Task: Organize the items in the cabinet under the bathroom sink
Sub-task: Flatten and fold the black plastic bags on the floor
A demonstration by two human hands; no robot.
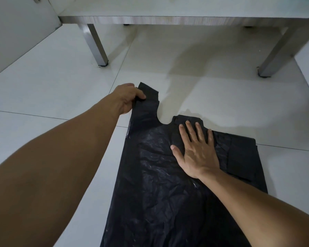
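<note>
On floor, black plastic bag [168,175] runs 6-to-12 o'clock; left hand [127,98] grip pinches 11 o'clock handle, right hand [196,150] spread flat on it, nearer folded handle.

Two bare, sleeveless forearms [61,166]

You are kneeling over a black plastic bag [155,175] that is lying flat on the pale tiled floor [43,97]. Your left hand [127,98] is pinching the bag's far-left handle strip between thumb and fingers. Your right hand [196,150] is pressing down flat, fingers spread, on the bag near its right handle. Beyond the bag, the cabinet's underside [168,19] is standing on metal legs [96,45]
</note>
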